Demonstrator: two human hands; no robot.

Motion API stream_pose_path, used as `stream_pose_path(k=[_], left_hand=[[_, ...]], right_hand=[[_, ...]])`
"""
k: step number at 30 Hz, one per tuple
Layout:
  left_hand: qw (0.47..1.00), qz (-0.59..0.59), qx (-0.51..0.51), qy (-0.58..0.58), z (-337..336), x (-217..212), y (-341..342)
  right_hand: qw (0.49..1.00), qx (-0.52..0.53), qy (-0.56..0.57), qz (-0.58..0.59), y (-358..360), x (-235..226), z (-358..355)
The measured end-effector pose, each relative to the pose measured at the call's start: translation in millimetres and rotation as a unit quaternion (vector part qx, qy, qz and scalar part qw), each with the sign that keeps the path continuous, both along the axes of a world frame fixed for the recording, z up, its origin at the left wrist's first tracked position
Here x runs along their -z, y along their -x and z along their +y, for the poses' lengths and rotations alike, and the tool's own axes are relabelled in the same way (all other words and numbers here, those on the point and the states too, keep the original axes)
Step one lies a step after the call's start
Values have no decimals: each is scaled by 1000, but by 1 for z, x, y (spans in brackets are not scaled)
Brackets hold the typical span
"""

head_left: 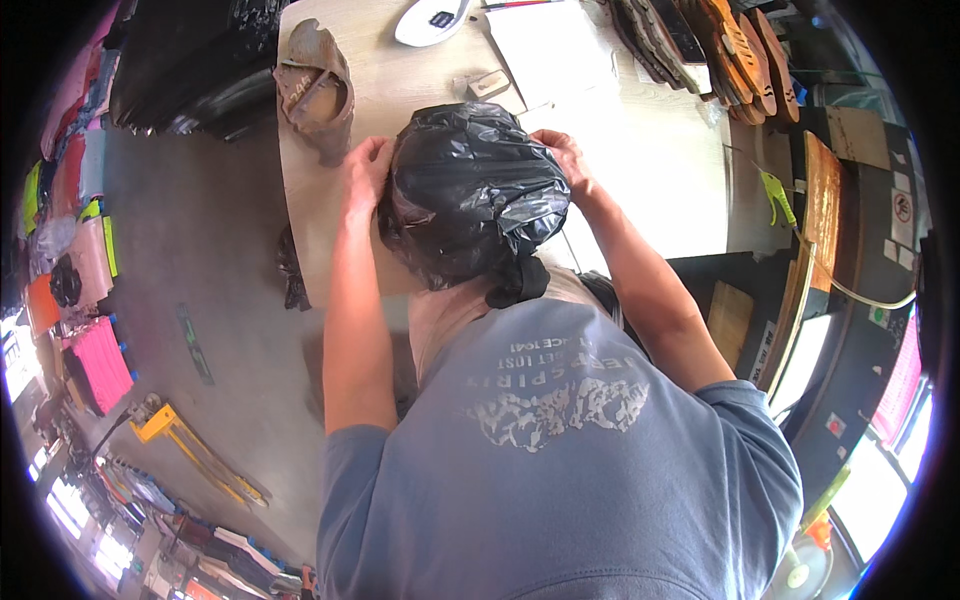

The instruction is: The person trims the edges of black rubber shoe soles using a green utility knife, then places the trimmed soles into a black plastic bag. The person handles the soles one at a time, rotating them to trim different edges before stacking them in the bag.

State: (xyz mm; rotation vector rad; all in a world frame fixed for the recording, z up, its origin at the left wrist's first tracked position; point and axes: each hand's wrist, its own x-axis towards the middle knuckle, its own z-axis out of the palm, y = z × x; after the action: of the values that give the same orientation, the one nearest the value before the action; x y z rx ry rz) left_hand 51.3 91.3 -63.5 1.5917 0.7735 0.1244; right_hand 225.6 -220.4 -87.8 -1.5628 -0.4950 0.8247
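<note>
A person in a blue shirt (pixel 560 470) fills the near part of the view, both bare forearms reaching up from the shoulders toward a black plastic bag (pixel 470 190) that sits bunched and glossy at the near edge of a pale wooden table (pixel 660 170). A knotted tail of the bag hangs down just above the shirt's collar.

The left hand (pixel 365 170) lies against the bag's left side, fingers curled together and pressed into the plastic. The right hand (pixel 560 150) grips the bag's upper right side, fingers closed on a fold of it. The two hands are apart, with the bag between them.

Beside the left hand, at the table's left edge, lies a worn brown shoe part (pixel 318 90), touching nothing else. Beyond the bag rest a small pale block (pixel 488 84), a sheet of white paper (pixel 555 45) and a white scale (pixel 430 20) at the far edge. A row of flat soles (pixel 710 50), dark and tan, stands stacked on edge along the table's far right.

To the left, on the grey floor (pixel 200 260), are a yellow pallet jack (pixel 185 440), a pink stack (pixel 98 362) and piles of coloured material. Black bags (pixel 190 60) are heaped at the far left, well apart from the hands.
</note>
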Motion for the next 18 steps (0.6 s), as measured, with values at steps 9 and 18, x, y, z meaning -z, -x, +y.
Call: stream_pose_path(k=[9,18], left_hand=[[996,-11,-22,82,1,7,-1],[992,-2,-72,103,-5,26,6]], right_hand=[[995,41,62,-62,-24,-14,20],[975,30,202,-85,-19,42,38]])
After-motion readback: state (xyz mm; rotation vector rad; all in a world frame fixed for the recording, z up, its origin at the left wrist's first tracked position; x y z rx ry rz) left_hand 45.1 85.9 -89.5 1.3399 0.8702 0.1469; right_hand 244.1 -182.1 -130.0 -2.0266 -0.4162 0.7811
